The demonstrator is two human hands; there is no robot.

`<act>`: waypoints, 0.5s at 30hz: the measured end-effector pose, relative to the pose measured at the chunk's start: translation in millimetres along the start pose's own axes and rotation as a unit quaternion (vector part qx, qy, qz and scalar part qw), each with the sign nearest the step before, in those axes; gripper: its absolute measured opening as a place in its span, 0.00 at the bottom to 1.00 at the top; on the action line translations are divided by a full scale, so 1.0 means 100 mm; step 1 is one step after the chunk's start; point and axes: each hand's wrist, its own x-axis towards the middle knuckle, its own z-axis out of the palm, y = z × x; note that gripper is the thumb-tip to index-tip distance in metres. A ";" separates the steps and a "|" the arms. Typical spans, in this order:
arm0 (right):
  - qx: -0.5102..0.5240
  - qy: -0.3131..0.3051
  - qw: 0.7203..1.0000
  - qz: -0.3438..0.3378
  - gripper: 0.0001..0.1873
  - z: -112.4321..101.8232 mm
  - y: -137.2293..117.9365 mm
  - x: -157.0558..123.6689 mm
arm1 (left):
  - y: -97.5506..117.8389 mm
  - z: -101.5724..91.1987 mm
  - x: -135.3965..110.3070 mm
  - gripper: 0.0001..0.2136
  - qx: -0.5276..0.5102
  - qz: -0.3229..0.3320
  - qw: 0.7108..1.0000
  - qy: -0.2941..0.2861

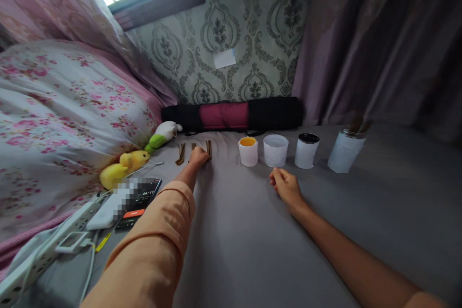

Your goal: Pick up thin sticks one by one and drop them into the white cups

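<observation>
Left of centre on a smooth grey bedsheet (231, 240) lay three short, slim brown bundles (180, 154), spaced in a row. Left hand (199, 155) was over the middle and rightmost ones, knuckles up, fingers bent down at the rightmost; could not tell whether it gripped that bundle. Left arm reached forward, nearly straight, in a peach-coloured sleeve (155, 250).

To the right, a row of four white-wrapped round containers: one orange-yellow inside (249, 155), one pale inside (275, 155), one with a dark, shiny rim (306, 156), and a taller one with a silvery rim (345, 156), brown sticks (357, 126) protruding, too blurred to count. Right hand (287, 187) lay just before the pale one, folded into a loose fist; its bare forearm slanted in from lower right.

Beyond: one black-and-maroon fabric roll (224, 115) along the wall. Far left: two yellow plush toys (113, 176), one white-and-green plush toy (164, 135), one black phone (133, 223).
</observation>
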 end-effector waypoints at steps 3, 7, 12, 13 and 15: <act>-0.004 0.001 1.000 -0.003 0.21 0.00 0.00 0.00 | 0.02 -0.03 -0.02 0.05 -0.002 -0.002 1.000 0.002; -0.013 -0.003 1.000 -0.007 0.21 -0.01 0.02 0.01 | 0.06 -0.07 -0.03 0.04 -0.007 -0.013 1.000 0.009; -0.016 0.001 1.000 -0.004 0.21 0.00 0.06 0.03 | 0.11 -0.10 -0.01 0.05 -0.040 -0.030 0.998 0.026; -0.017 0.000 1.000 -0.003 0.21 0.00 0.06 0.03 | 0.12 -0.11 0.00 0.05 -0.051 -0.033 0.998 0.030; -0.018 0.000 1.000 -0.004 0.21 0.00 0.06 0.03 | 0.14 -0.12 0.00 0.04 -0.078 -0.039 0.996 0.035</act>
